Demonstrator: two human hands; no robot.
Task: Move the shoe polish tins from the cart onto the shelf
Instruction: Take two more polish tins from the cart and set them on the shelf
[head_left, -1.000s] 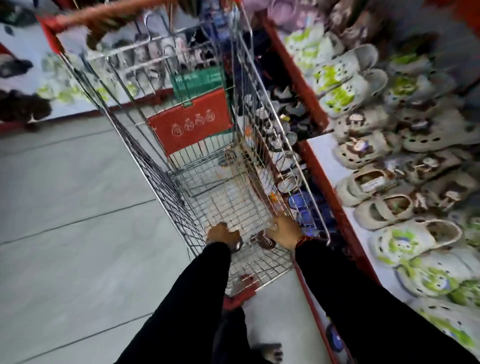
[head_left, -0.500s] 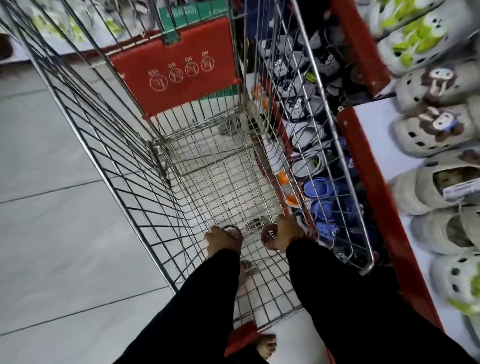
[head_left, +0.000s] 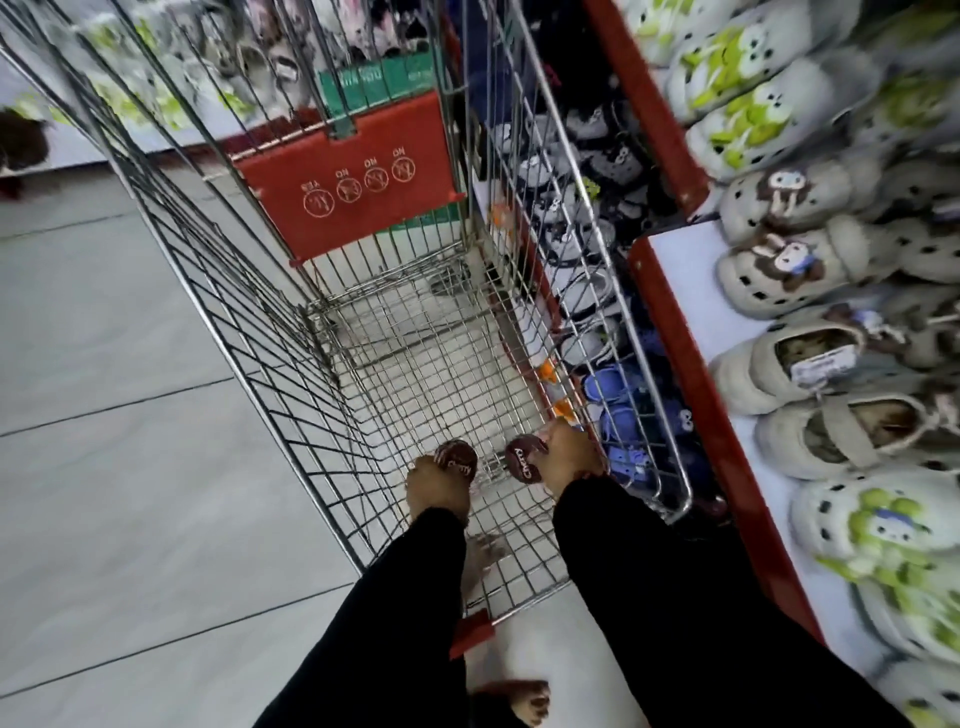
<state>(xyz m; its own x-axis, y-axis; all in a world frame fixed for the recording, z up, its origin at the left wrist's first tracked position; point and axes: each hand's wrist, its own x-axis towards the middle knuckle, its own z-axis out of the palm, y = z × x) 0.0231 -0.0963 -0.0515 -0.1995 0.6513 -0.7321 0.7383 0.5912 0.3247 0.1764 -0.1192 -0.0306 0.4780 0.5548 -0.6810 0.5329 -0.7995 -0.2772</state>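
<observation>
Both my arms reach down into a wire shopping cart (head_left: 270, 332). My left hand (head_left: 435, 491) grips a round dark-red shoe polish tin (head_left: 458, 458) with white lettering, held just above the cart's wire floor. My right hand (head_left: 567, 457) grips a second dark-red tin (head_left: 524, 459), tilted on edge with its lid facing left. The two tins are a short gap apart. To the right runs the shelf (head_left: 691, 270), white with a red edge and packed with clogs.
The cart's red fold-down seat flap (head_left: 358, 176) stands at its far end. Blue and black-and-white clogs (head_left: 608, 384) fill a lower shelf beside the cart's right wall. Pale tiled floor (head_left: 104, 415) lies to the left. My bare foot (head_left: 524, 701) shows below the cart.
The view has dropped closer into the cart. Both hands have closed on the tins and raised them slightly off the cart floor, so the lids now show.
</observation>
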